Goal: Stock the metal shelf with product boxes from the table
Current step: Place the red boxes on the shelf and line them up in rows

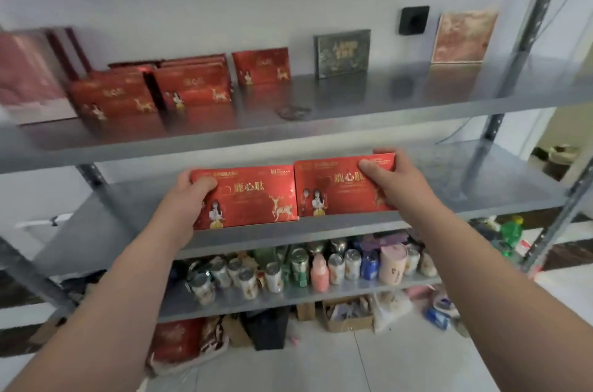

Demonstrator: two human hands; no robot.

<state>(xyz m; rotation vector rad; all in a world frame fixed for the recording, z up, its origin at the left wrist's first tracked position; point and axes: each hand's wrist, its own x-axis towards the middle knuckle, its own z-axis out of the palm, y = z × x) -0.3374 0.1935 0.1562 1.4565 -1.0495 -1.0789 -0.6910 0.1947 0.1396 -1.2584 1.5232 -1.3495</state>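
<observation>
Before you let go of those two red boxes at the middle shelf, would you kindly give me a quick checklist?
1. The left hand grips the left box at its top left corner: ok.
2. The right hand grips the right box at its top right corner: ok.
3. Both boxes upright, side by side, fronts facing out: ok.
4. Box bottoms fully seated on the middle shelf: cannot tell.
5. Bare shelf room behind the boxes for pushing them back: ok.
</observation>
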